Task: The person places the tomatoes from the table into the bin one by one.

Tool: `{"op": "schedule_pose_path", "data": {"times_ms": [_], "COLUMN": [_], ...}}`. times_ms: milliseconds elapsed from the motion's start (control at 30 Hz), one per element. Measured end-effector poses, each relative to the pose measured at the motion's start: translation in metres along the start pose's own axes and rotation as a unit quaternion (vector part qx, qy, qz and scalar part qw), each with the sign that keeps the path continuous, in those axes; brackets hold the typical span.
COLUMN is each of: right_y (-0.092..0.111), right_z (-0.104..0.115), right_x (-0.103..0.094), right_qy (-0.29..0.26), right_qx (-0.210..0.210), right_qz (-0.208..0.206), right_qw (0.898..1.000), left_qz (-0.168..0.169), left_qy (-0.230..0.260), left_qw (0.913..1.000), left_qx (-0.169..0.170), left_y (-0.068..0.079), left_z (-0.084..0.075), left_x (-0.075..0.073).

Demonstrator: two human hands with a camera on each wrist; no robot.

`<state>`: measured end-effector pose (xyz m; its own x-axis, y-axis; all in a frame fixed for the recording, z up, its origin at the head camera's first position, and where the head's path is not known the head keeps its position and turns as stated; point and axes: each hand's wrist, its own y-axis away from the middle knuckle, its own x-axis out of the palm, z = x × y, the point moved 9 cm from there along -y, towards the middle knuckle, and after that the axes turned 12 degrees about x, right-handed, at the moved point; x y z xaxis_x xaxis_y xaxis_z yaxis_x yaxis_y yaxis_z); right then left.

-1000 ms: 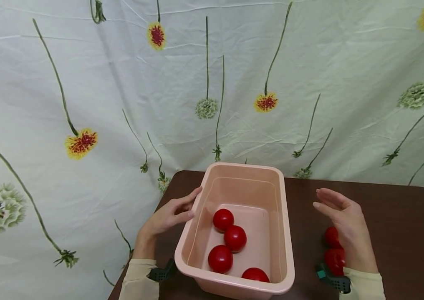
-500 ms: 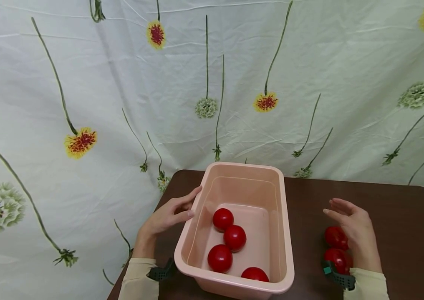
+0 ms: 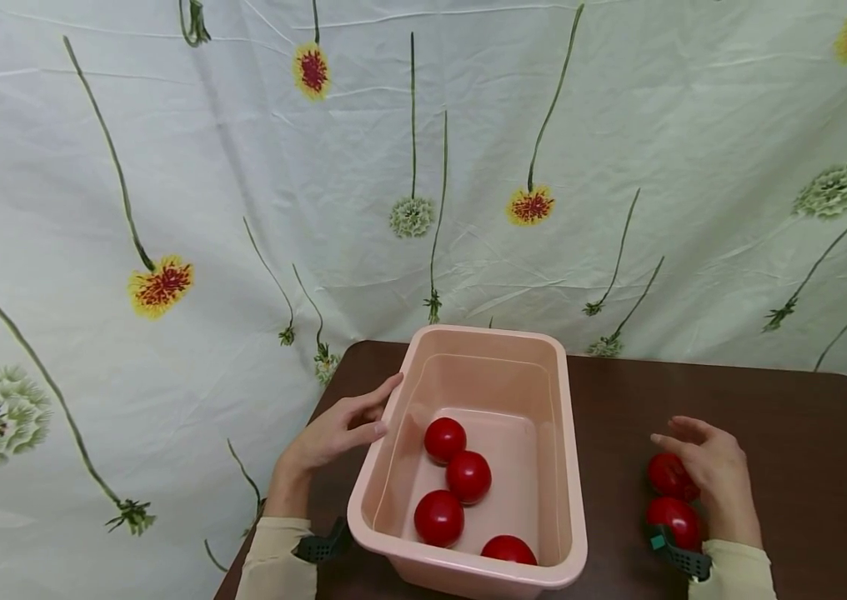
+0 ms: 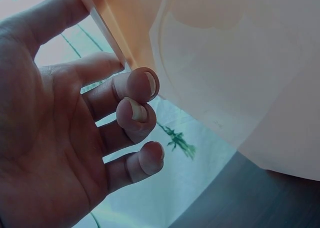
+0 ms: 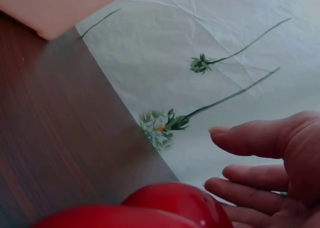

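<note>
My left hand (image 3: pixel 337 429) holds the left rim of a pink plastic tub (image 3: pixel 569 467). In the left wrist view, the thumb and index finger of the left hand (image 4: pixel 55 123) meet the rim, while the other fingers curl below it. Inside the tub lie several glossy red balls, one of them a red ball (image 3: pixel 468 477) near the middle. My right hand (image 3: pixel 716 467) hovers with parted fingers beside a lobed, pepper-like red thing (image 3: pixel 669 475). A smooth red thing (image 3: pixel 674 521) lies just nearer, partly behind the wrist. Nothing is in the right hand (image 5: pixel 270 173).
The tub stands on a dark brown table (image 3: pixel 806 467). Behind the table hangs a pale cloth (image 3: pixel 618 108) printed with flowers. Each wrist wears a dark strap; the right strap (image 3: pixel 682 558) sits close to the smooth red thing.
My right hand has come down and slightly to the right, nearer to the red things on the table. The left hand and the tub have stayed in place.
</note>
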<state>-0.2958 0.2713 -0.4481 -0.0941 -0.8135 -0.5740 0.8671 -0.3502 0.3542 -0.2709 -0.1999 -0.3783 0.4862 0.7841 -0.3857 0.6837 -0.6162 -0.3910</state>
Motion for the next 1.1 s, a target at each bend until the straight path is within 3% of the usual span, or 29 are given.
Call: {"op": "schedule_pose_path", "data": {"times_ms": [167, 333, 600, 1100], "right_y": [-0.004, -0.008, -0.009, -0.005], "right_z": [-0.008, -0.017, -0.028, -0.021], "right_x": [0.000, 0.003, 0.007, 0.011], "right_qy": [0.013, 0.032, 0.062, 0.120], "right_qx": [0.016, 0.034, 0.049, 0.034], "right_qz": [0.014, 0.072, 0.127, 0.128], "right_qw": [1.000, 0.996, 0.989, 0.984], "left_qz": [0.000, 0.000, 0.004, 0.004], "left_qy": [0.001, 0.002, 0.007, 0.006], "left_qw": [1.0000, 1.0000, 1.0000, 1.0000], "left_qx": [0.003, 0.004, 0.005, 0.005], "left_y": [0.000, 0.001, 0.000, -0.001], "left_z": [-0.001, -0.002, -0.002, -0.002], "left_x": [0.000, 0.001, 0.001, 0.001]}}
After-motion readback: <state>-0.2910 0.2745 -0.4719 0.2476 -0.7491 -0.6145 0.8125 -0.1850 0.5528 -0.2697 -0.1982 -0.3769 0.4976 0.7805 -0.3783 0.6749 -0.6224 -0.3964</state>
